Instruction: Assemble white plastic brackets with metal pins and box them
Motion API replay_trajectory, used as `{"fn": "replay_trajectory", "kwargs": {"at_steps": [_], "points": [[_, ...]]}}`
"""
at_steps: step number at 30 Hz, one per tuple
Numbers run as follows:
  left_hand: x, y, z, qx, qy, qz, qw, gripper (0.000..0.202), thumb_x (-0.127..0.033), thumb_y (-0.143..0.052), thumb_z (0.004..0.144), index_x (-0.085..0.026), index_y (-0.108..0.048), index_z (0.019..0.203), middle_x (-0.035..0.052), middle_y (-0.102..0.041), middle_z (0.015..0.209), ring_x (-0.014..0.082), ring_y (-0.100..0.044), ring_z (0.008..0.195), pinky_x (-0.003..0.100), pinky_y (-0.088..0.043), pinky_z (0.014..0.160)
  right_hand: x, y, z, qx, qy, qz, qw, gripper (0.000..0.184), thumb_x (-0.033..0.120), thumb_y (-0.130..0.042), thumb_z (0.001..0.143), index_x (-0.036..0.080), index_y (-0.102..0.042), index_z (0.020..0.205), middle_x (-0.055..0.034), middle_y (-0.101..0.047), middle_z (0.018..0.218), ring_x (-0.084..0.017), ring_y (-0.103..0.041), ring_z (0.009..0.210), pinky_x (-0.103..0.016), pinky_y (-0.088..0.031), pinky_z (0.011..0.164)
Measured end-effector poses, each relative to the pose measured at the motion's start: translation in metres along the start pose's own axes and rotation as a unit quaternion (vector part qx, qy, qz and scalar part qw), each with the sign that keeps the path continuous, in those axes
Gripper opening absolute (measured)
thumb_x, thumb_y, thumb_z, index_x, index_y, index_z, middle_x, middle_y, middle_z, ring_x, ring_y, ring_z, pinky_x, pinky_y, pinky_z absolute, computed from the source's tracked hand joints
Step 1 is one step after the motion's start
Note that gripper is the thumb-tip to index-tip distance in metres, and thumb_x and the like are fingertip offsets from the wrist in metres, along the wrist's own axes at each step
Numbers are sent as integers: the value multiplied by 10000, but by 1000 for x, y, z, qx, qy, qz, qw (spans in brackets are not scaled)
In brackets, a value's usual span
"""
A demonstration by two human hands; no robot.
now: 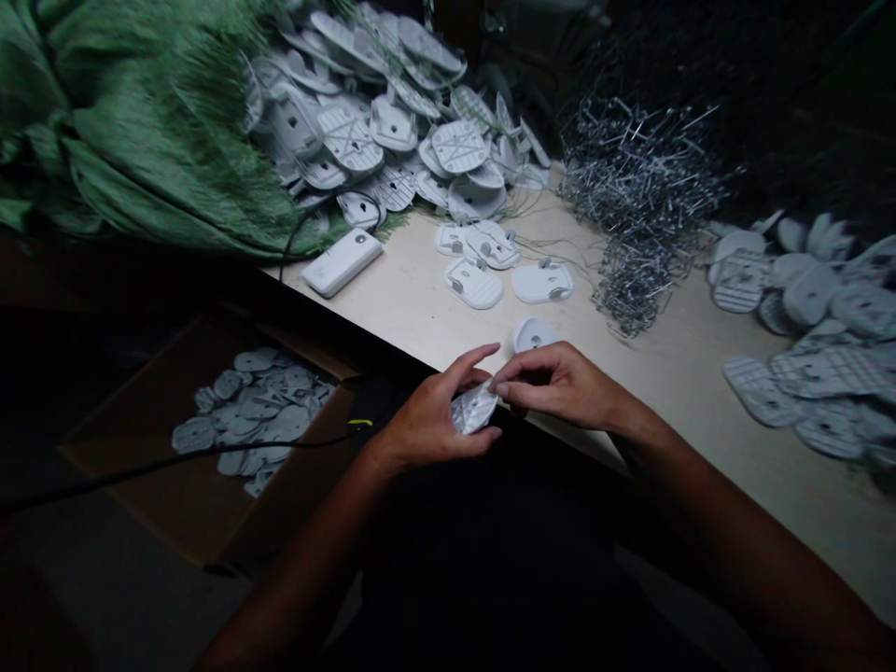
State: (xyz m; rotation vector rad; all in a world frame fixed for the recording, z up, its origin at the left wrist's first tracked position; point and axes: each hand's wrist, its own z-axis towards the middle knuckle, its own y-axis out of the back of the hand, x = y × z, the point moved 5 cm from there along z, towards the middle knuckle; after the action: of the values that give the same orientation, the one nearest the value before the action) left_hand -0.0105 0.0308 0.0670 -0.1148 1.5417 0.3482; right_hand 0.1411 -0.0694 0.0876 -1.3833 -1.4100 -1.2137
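My left hand [430,415] cradles a white plastic plate [476,409] with a ribbed back, just over the table's front edge. My right hand [553,383] comes in from the right, its fingertips pinching the plate's upper edge. Close behind my right hand lies another white plate [533,334], partly hidden by my fingers. A few more white plates [474,284] lie loose on the pale wooden table [413,313], beyond my hands. Thin wires trail among them.
A large heap of white plates [371,121] rises at the back, beside a green woven sack [147,131]. A tangle of wire hooks [644,201] and another heap of plates [819,327] lie to the right. A white power bank [343,261] sits with a black cable. Below left, an open cardboard box [119,457] holds plates.
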Motion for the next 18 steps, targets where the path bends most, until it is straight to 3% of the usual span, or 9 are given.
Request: {"fn": "replay_trajectory", "kwargs": {"at_steps": [8,13,18], "points": [[-11,1,-6,2,-30,28,999,938,-199,-841,811,-262,-433,1653,112,-746,1339,321,-735,1231,443,-542,1113,4,-5,-3,-37,27,-13,999,174,261,-733,901,196,-848,1014,-10,-762,796,-144,-660,708,-259,-506,676],[-12,8,-9,11,-25,92,995,995,-224,-879,786,-292,-428,1670,111,-743,1352,334,-736,1214,447,-556,1083,2,-9,-2,-13,-12,44,999,225,339,-771,892,186,-843,1040,-24,-775,803,-165,-704,719,-267,-545,663],[-11,12,-12,9,-39,129,991,1001,-241,-907,749,-312,-483,1653,120,-747,1355,362,-741,1193,475,-570,1053,-3,-10,0,-16,-18,42,999,236,384,-839,857,177,-847,972,-14,-753,736,-136,-651,630,-244,-507,586]]}}
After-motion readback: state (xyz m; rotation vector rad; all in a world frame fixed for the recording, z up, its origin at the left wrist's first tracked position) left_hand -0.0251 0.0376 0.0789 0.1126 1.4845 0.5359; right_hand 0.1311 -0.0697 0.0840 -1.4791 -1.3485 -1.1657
